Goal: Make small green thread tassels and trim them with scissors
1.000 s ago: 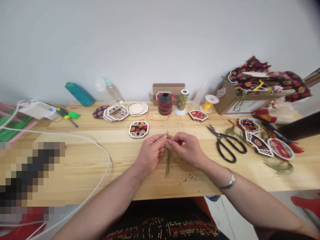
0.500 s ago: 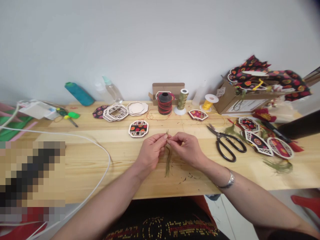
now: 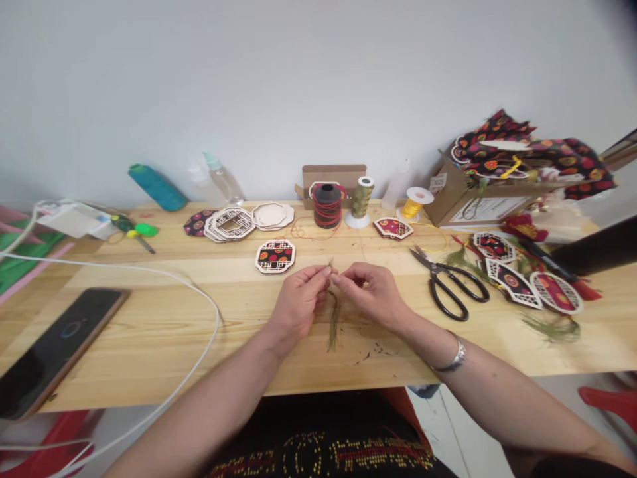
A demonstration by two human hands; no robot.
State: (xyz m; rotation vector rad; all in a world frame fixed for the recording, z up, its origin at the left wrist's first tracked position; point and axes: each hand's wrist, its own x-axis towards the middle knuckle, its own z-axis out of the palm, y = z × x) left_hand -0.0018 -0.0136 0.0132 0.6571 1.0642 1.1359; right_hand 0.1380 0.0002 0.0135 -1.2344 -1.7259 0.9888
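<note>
A thin olive-green thread tassel (image 3: 334,328) hangs down between my two hands above the table's front half. My left hand (image 3: 302,299) pinches its upper end between thumb and forefinger, and a short tuft pokes out above the fingertips. Right beside it, the thumb and forefinger of my right hand (image 3: 371,292) are pressed together at the same spot; the bit of thread they grip is too small to see clearly. Beyond my left hand lies an octagonal ornament (image 3: 275,257) with patterned fabric in a pale lattice frame. Black-handled scissors (image 3: 450,282) rest to the right of my right hand.
Behind my hands stand a spool of dark red cord (image 3: 327,207), an olive thread spool (image 3: 363,202) and a yellow spool (image 3: 412,204). A cardboard box (image 3: 478,206) of fabric is at right, near finished ornaments (image 3: 556,292). A phone (image 3: 62,348) and white cable (image 3: 212,305) lie left.
My hands stay together at the tassel's top, with barely any shift in the fingers. The view has moved very slightly. The phone at left, formerly blurred into blocks, now shows plainly.
</note>
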